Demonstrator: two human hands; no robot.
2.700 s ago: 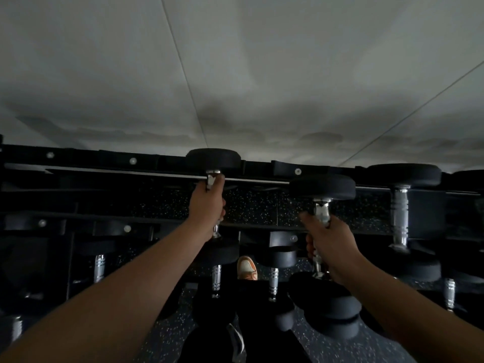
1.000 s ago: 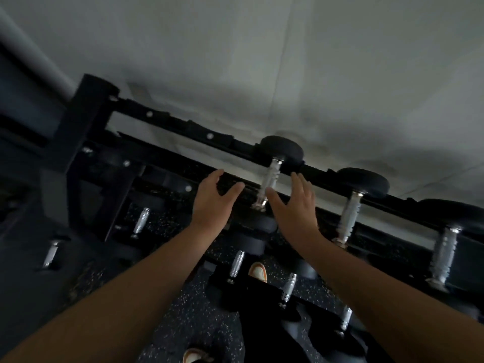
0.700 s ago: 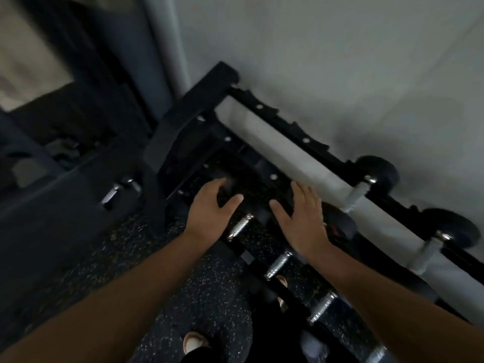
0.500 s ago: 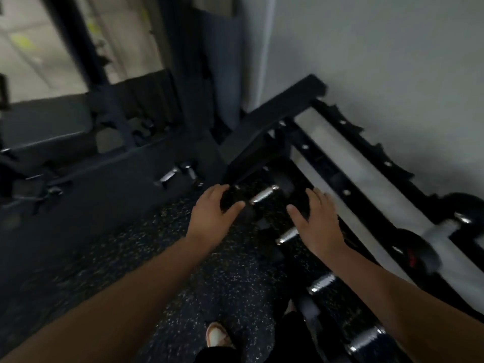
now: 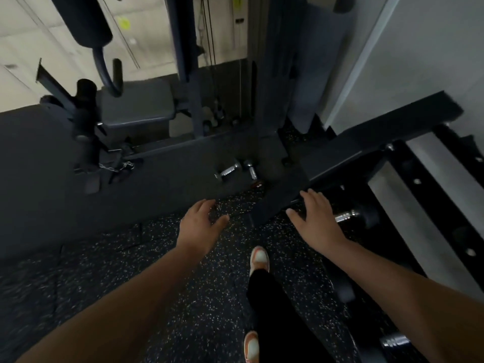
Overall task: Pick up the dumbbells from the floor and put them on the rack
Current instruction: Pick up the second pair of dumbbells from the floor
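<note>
Step in hand: reach for the next pair.
Left hand, right hand: fingers spread, each grip empty.
Dumbbells: apparently two, on the floor by the rack.
Next move: step forward, stoop, grasp the handles.

Black trousers, orange-white sneakers

Both dumbbells released onto the rack since the earliest picture; left hand and right hand now empty, fingers spread, out over the speckled floor. View swung left from the wall, now taking in two small dumbbells beside the weight machine.
</note>
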